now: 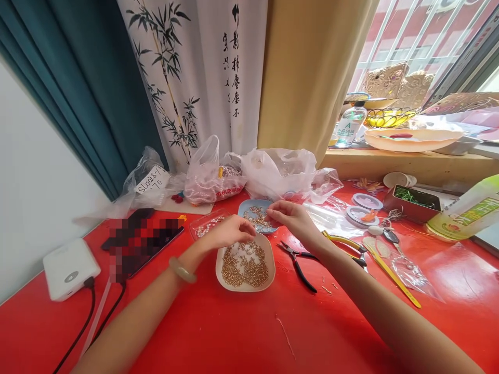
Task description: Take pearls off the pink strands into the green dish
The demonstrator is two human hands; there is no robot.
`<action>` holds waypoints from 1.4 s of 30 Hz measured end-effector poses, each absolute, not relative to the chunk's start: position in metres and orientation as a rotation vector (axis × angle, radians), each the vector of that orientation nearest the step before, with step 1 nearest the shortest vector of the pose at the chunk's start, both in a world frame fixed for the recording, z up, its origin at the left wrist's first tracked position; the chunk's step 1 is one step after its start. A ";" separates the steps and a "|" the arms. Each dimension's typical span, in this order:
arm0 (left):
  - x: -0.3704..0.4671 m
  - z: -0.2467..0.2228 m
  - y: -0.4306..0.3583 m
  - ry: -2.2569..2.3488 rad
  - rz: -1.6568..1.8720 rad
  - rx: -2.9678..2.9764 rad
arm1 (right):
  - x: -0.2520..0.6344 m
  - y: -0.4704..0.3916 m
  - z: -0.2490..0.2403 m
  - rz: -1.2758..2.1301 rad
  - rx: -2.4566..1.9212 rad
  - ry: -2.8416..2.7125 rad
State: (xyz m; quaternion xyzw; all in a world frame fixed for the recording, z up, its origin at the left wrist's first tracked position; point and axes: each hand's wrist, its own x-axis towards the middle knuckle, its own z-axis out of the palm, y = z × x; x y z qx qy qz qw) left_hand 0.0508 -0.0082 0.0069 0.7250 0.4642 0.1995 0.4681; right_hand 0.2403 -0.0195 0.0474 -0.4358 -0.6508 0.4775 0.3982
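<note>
My left hand (pixel 233 231) hangs over the far edge of a white tray (pixel 226 284) with its fingers curled down. The tray holds many small gold beads (pixel 249 267). Behind it, partly overlapped, is a light blue plate (pixel 244 208) with more gold beads. At the plate's right rim my right hand (pixel 290 214) has thumb and fingertips pinched together. Whatever either hand holds is too small or hidden to name. A clear tray (pixel 195 224) with pale pink beads lies left of the plate, partly behind my left hand. Black-handled pliers (pixel 298 259) rest beside my right forearm.
Plastic bags (pixel 280 169) line the back against the curtain. Yellow-handled pliers (pixel 343 241), a yellow strip (pixel 393 275), spools (pixel 362 215) and a bottle (pixel 468 208) lie on the right. A white box (pixel 71 270) with cables stands left. A thread (pixel 286 335) lies in front.
</note>
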 end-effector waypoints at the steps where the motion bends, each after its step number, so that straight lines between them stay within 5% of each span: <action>1: 0.050 0.006 -0.008 1.134 0.482 1.795 | 0.241 -0.019 0.047 1.213 -1.099 -1.649; 9: 0.055 0.009 -0.015 1.151 0.402 1.942 | 0.243 -0.021 0.046 1.206 -1.116 -1.669; 20: 0.009 0.040 0.006 1.429 0.764 1.886 | 0.241 -0.039 0.008 1.141 -1.248 -1.792; 34: -0.006 0.000 0.027 1.819 0.647 2.147 | 0.236 -0.050 -0.011 1.188 -1.209 -1.824; 42: -0.009 0.011 0.024 1.931 0.815 2.213 | 0.241 -0.048 -0.001 0.857 -1.425 -2.052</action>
